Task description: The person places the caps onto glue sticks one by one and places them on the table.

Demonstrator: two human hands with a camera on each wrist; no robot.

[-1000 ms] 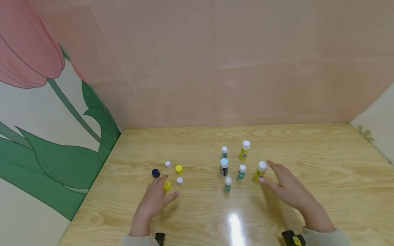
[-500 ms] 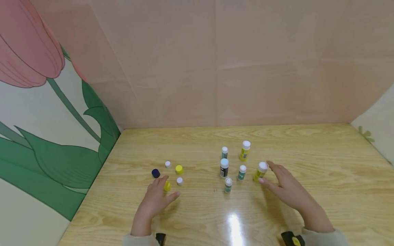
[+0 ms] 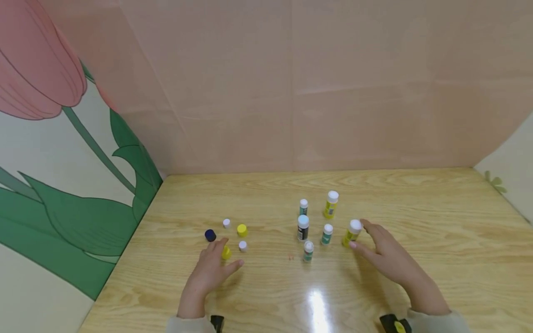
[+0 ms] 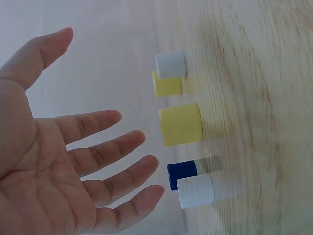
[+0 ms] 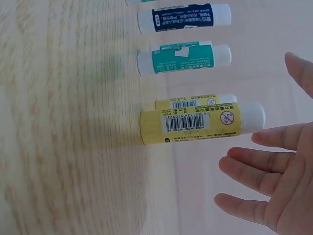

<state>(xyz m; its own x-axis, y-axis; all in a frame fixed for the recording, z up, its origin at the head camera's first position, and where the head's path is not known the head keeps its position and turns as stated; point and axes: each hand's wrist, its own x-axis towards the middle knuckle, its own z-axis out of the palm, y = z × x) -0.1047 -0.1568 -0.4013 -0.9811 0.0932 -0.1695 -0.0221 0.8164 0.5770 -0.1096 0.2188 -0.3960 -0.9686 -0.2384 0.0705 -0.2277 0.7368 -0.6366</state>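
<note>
Two open hands hover over a wooden desk (image 3: 416,203), holding nothing. The left hand (image 3: 210,270), fingers spread, sits just beside a yellow cap (image 3: 226,252) among four more loose caps (image 3: 242,229). The right hand (image 3: 385,254), fingers relaxed, is just beside a yellow glue stick (image 3: 352,232); five other sticks (image 3: 303,226) stand upright to its left. Bare wood stretches toward the pink wall (image 3: 333,83) behind, with a tulip mural (image 3: 62,138) at left.
</note>
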